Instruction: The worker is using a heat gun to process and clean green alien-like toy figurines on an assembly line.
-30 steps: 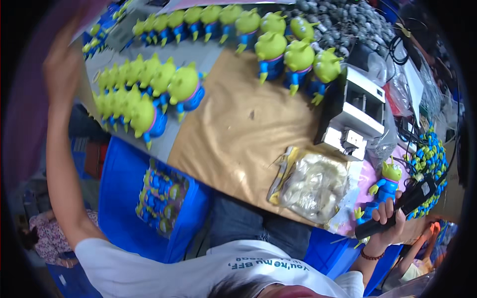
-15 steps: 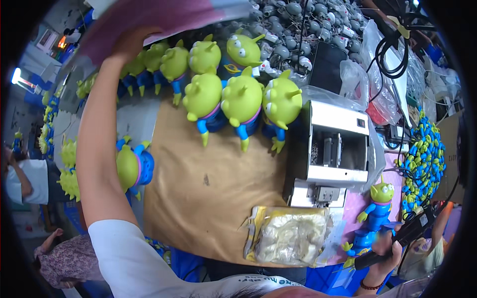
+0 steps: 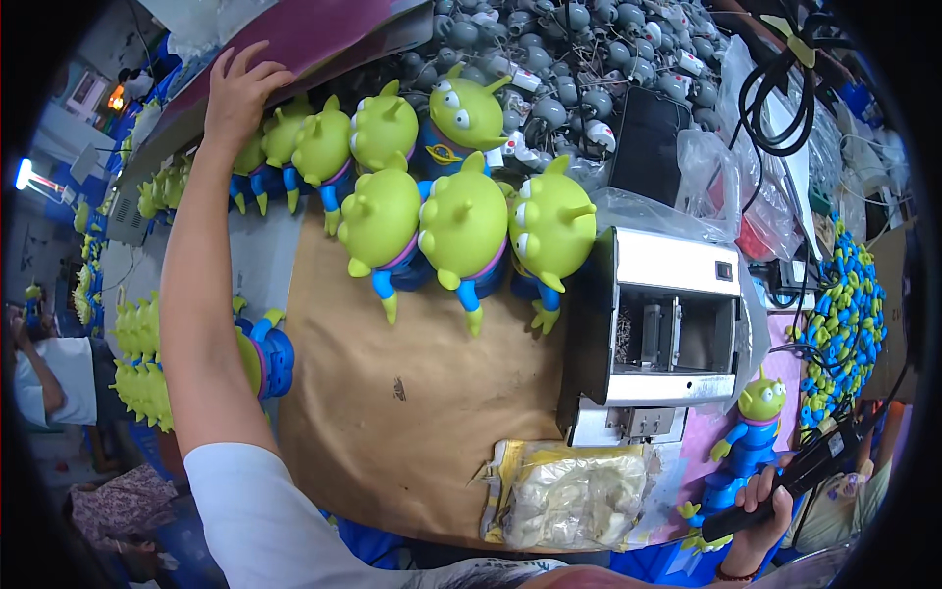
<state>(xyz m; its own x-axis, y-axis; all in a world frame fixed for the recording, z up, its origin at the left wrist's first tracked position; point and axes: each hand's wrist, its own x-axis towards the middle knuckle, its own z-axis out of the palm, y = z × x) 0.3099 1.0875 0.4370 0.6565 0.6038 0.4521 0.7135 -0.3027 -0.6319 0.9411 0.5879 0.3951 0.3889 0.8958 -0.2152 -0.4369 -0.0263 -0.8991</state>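
Since the earlier frames our view has drawn closer over the desk (image 3: 412, 412), so the green toy figures fill more of it, and our left arm still stretches up and away to the far left.

Our left hand (image 3: 238, 93) lies open, fingers spread flat against the edge of a dark maroon board (image 3: 324, 34) that slants across the top of the view. Just beneath that hand stands a row of green three-eyed toy figures (image 3: 324, 147) in blue suits, and three larger ones (image 3: 463, 231) lie face down side by side on the brown paper covering the desk. More green figures (image 3: 147, 363) crowd the left edge, partly hidden behind our forearm.

Our right hand (image 3: 760, 506), low at the right, is closed around a black tool (image 3: 800, 471) that points up to the right. Just beside it stands a single green and blue figure (image 3: 751, 432) on a pink sheet. To the left of that hand sits a silvery box-shaped machine (image 3: 657, 334) with an open front, and below it a clear bag (image 3: 569, 496) of pale parts. A heap of grey parts (image 3: 589, 59) covers the far end of the desk, and a pile of small green and blue pieces (image 3: 844, 334) lies at the right.
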